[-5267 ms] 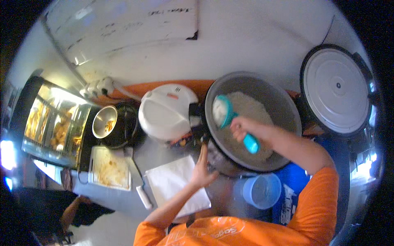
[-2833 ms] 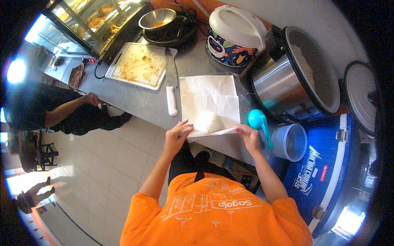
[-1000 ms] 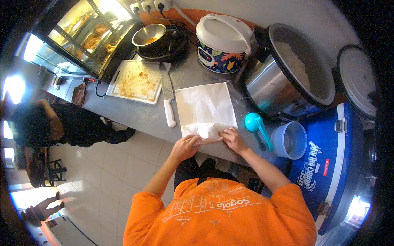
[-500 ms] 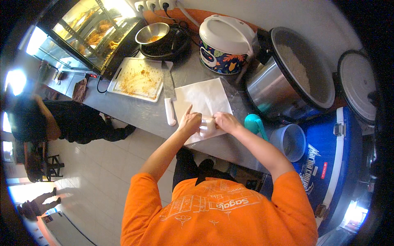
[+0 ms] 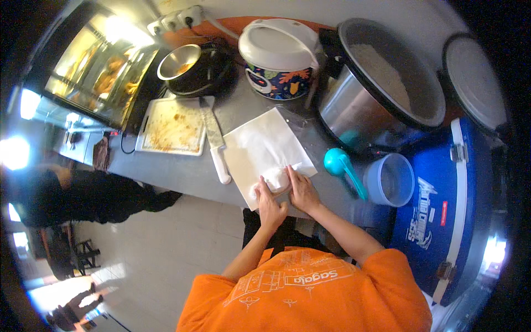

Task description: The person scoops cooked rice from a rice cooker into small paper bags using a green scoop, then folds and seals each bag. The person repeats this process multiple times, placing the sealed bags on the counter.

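A sheet of whitish wrapping paper (image 5: 251,138) lies on the steel counter with a small rounded white packet (image 5: 276,178) at its near edge. What is inside the packet cannot be made out. My left hand (image 5: 271,211) grips its left and near side, index finger stretched along it. From the right, my right hand (image 5: 302,191) presses its fingers against the packet's other end. Left of the paper lies a knife (image 5: 220,163) with a white handle, its blade tip resting on a stained white cutting board (image 5: 170,124). A teal scoop (image 5: 338,164) rests to the right of the paper.
Beside the scoop stands a clear plastic tub (image 5: 399,188). Behind are a patterned rice cooker (image 5: 279,61) and a large steel pot (image 5: 354,102) of rice. A blue cooler box (image 5: 437,210) borders the right; a lit food display case (image 5: 94,72) and a person (image 5: 83,193) are left.
Both hands have come nearer to me on the paper and now press the packet from its two sides, where before they pinched its top. The view has also shifted.
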`<state>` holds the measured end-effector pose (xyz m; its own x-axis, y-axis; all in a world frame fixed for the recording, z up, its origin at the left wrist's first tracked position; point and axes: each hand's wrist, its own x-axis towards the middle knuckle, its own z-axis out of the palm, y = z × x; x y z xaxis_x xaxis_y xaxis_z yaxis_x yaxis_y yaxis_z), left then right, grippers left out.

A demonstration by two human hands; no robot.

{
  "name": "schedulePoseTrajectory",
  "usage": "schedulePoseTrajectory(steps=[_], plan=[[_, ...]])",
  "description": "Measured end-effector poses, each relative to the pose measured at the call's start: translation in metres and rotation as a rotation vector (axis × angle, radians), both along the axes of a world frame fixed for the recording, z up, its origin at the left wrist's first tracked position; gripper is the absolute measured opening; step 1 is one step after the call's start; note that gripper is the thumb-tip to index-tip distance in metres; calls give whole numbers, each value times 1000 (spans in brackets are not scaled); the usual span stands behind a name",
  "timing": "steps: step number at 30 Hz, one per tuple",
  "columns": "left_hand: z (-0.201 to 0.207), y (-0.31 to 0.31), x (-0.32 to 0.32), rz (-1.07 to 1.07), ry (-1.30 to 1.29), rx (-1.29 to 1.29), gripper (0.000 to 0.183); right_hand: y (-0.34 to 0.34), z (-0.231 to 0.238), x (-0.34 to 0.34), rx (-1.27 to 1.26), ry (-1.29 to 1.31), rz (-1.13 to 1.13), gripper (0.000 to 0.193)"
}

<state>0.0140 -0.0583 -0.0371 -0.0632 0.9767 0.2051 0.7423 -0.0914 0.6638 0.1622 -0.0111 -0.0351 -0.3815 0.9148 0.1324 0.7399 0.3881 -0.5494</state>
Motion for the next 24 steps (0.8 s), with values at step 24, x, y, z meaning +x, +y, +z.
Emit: schedulePoseTrajectory(steps=[24], plan=[[73, -69, 149, -1874, 367, -602, 91, -397, 59, 151, 338, 1802, -1648, 49]])
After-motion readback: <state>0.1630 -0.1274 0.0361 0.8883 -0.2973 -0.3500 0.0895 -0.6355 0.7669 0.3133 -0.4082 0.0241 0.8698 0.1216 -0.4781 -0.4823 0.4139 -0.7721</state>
